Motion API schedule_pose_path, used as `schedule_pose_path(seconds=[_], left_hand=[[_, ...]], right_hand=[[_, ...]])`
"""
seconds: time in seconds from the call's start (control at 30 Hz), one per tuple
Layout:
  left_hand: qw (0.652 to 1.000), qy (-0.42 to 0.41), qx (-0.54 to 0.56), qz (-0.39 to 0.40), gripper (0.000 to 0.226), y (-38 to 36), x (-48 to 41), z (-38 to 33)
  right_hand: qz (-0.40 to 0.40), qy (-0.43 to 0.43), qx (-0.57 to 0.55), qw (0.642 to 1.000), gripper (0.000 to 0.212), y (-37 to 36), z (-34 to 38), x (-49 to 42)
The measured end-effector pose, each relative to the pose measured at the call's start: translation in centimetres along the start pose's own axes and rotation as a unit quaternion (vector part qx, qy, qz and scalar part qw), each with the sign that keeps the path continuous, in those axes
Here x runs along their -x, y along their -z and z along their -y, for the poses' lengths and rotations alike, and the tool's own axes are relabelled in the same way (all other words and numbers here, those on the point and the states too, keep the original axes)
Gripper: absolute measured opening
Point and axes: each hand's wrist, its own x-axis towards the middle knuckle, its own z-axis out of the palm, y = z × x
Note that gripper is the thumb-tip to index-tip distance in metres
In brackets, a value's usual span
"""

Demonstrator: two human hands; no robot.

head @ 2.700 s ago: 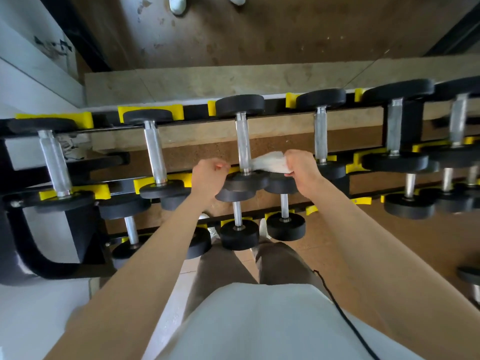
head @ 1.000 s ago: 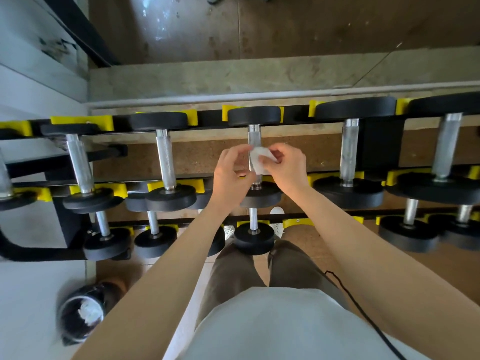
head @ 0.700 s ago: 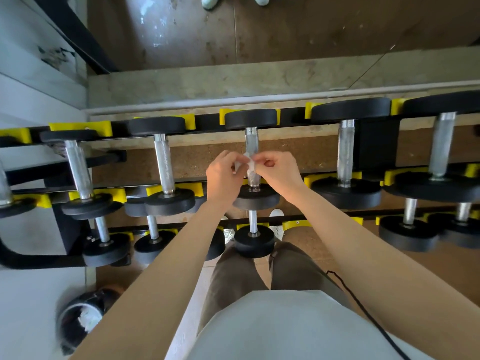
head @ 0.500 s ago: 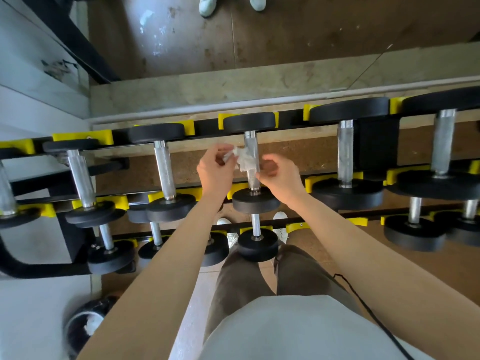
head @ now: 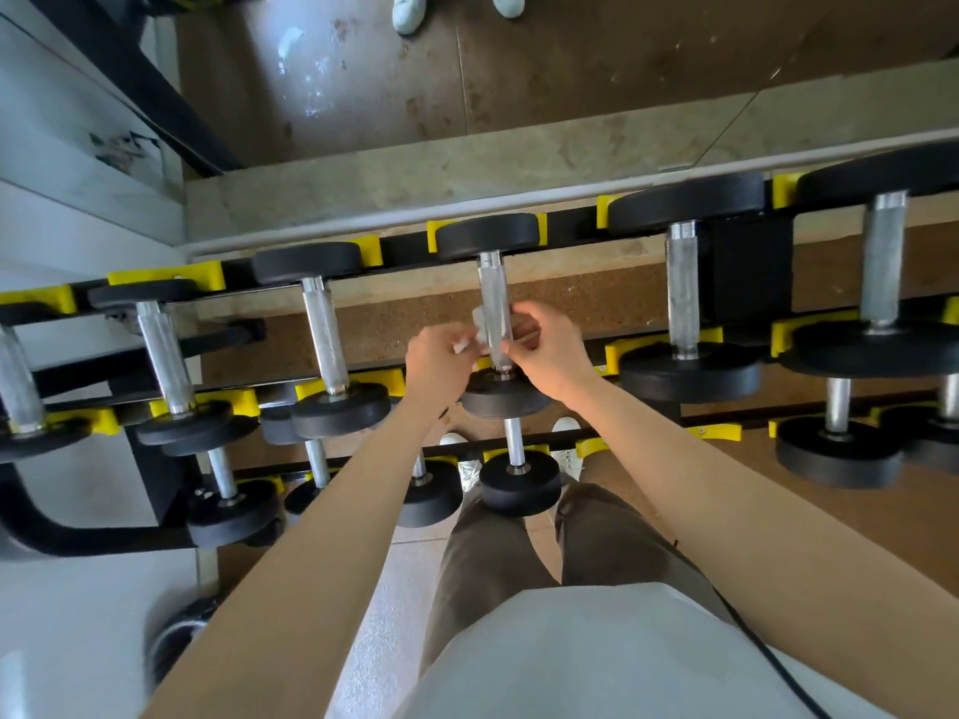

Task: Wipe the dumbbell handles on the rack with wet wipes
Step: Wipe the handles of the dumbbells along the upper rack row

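ledge (head: pixel 467 171): grey stone strip across your view | beyond ledge: brown floor (head: pixel 597 59) with a pale sheen, two white shoes (head: pixel 410 13) at top edge | left of ledge: white wall (head: pixel 67 163), black bar (head: pixel 129 70) slanting across it | your side of ledge: cork-brown flooring (head: pixel 415 313), pale tiles (head: pixel 78 640), blurred round bin (head: pixel 176 635)

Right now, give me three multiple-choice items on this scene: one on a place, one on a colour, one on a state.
1. Where is the wipe? A on the floor; B on a bottom-row dumbbell; C against a top-row dumbbell handle.
2. What colour are the rack cradles? A yellow; B red; C blue.
3. What is the left hand doing? A hanging idle; B pinching the wipe; C lying flat on a weight.
Key: 1 C, the white wipe lies against that handle's left side. 2 A, they are plainly yellow. 3 B, its fingertips close on an end of the wipe.
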Motion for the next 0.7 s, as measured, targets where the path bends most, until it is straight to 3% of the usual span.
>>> schedule_pose_path(seconds=[0.1, 0.2, 0.37, 0.47, 0.6, 0.7], left_hand=[[0.988, 0.034, 0.124, -0.080, 0.019, 0.7, -1.1, -2.4], [0.983, 0.039, 0.145, -0.103, 0.019, 0.7, -0.8, -3.9], [0.996, 0.084, 0.039, 0.009, 0.022, 0.1, 1.3, -2.2], [0.994, 0.062, 0.001, 0.092, 0.017, 1.2, 1.7, -1.6], [0.972, 0.060, 0.196, 0.111, 0.017, 3.6, 3.0, -2.8], [0.951, 0.051, 0.279, 0.121, 0.021, 4.4, 3.5, -3.4]], right_hand=[[0.002, 0.003, -0.002, 1.000, 0.053, 0.0, -0.1, 0.1], [0.003, 0.005, -0.002, 1.000, 0.052, 0.0, -0.2, 0.2], [0.012, 0.004, -0.010, 1.000, 0.048, 0.1, -0.2, 0.3], [0.018, 0.001, -0.004, 1.000, 0.048, 0.1, -0.2, 0.4], [-0.034, 0.015, -0.008, 0.999, 0.046, 0.4, 0.1, 1.3], [-0.008, 0.012, -0.143, 0.990, 0.042, 1.5, 0.9, 2.3]])
